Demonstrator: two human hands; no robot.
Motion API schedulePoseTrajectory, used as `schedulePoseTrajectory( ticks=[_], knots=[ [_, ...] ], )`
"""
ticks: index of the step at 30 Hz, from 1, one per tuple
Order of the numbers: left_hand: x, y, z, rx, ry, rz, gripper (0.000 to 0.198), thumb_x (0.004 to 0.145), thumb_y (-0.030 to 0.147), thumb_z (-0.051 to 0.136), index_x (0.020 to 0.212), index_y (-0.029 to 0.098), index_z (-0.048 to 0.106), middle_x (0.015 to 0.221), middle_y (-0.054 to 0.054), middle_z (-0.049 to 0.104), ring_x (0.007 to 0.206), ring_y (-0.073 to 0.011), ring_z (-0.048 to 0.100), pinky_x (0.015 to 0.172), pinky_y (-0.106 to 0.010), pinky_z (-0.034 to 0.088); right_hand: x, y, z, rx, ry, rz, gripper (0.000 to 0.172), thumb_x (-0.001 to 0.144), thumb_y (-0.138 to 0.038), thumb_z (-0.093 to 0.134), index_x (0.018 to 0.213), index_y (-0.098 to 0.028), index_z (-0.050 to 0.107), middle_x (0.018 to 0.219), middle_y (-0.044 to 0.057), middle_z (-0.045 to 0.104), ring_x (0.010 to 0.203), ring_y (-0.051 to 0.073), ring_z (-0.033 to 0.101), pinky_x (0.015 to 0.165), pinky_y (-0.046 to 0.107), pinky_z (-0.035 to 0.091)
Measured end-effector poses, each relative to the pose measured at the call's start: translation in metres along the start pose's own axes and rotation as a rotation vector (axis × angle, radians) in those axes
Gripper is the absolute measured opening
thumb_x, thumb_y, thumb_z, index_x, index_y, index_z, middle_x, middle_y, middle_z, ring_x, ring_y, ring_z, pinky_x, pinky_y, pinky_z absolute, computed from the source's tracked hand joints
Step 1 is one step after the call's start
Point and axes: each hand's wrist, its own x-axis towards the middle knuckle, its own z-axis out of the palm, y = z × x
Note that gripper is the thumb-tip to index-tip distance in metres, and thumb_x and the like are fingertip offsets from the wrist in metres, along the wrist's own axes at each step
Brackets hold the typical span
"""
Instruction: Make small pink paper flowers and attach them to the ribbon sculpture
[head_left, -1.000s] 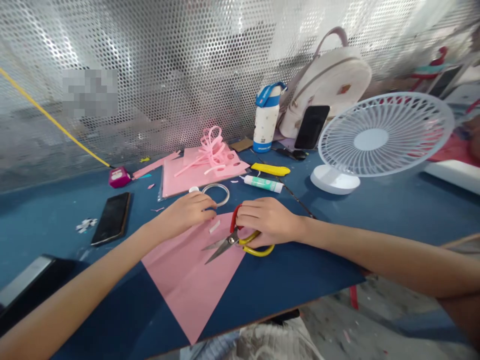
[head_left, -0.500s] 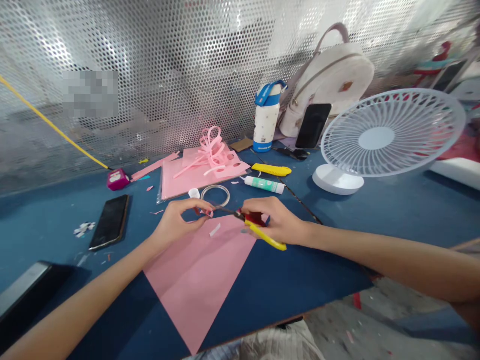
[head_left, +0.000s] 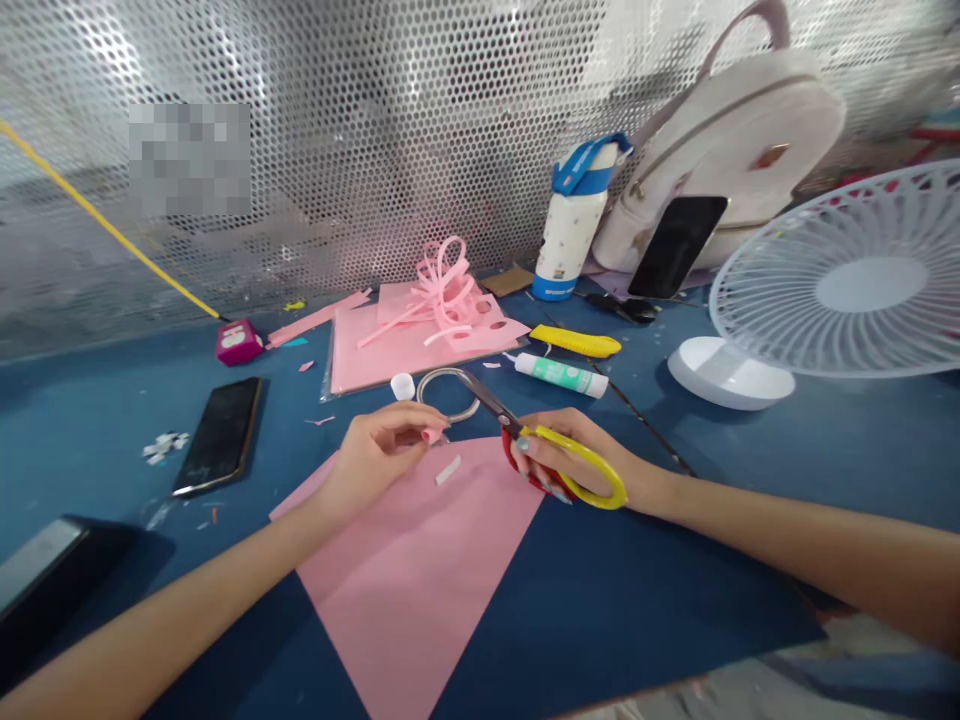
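Note:
Between the fingertips of my left hand is a small pink paper piece; my fingers partly hide it. My right hand grips scissors with one yellow and one red handle loop. Their dark blades point up and left, apart from the paper piece, over the edge of a roll of tape. Beneath both hands lies a large pink paper sheet, one corner toward me. A short white strip rests on it.
Behind my hands, curled pink strips lie on a pack of pink paper. A glue tube, a yellow cutter, a bottle and a white fan stand or lie rightward. A phone is at left.
My right hand has turned the scissors, so the blades now point up and away from the paper piece. My left hand still pinches it. The view has shifted slightly.

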Motion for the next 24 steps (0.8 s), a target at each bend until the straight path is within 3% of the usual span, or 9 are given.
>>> schedulePoseTrajectory(
  ticks=[7,12,19,24],
  knots=[
    [0.0014,-0.0004,-0.0027,0.071,0.034,0.016,0.02,0.08,0.012,0.076,0.097,0.022,0.083,0.101,-0.008,0.078,0.091,-0.0179,0.072,0.084,-0.032,0.064,0.001,-0.0013,-0.0032,0.005,0.008,-0.023,0.053,0.09,-0.063,0.067,0.07,-0.015,0.06,0.05,-0.003,0.053,0.041,0.008,0.049,0.041,0.02,0.038],
    [-0.0004,0.0056,-0.0039,0.198,0.043,0.064,0.015,0.09,0.019,0.069,0.094,0.023,0.083,0.09,-0.006,0.075,0.076,-0.0148,0.068,0.064,-0.025,0.06,0.0016,0.0025,-0.0043,0.079,-0.022,0.044,0.052,0.086,-0.063,0.071,0.069,-0.015,0.058,0.05,-0.004,0.051,0.04,0.007,0.045,0.039,0.02,0.036],
    [-0.0008,0.005,-0.0016,0.196,0.038,0.079,0.021,0.098,0.03,0.064,0.109,0.022,0.08,0.096,-0.007,0.075,0.067,-0.0119,0.063,0.07,-0.027,0.059,0.0023,0.005,-0.0044,0.076,-0.017,0.025,0.052,0.087,-0.062,0.07,0.069,-0.015,0.058,0.051,-0.004,0.052,0.04,0.007,0.045,0.038,0.019,0.035],
    [-0.0035,0.0024,-0.0008,0.142,0.031,-0.004,0.029,0.101,0.038,0.058,0.105,0.017,0.077,0.071,-0.002,0.066,0.059,-0.0117,0.057,0.059,-0.024,0.053,0.004,0.0053,-0.0055,0.044,-0.049,0.001,0.054,0.089,-0.064,0.067,0.069,-0.015,0.058,0.05,-0.004,0.053,0.039,0.008,0.047,0.037,0.019,0.035]
  ],
)
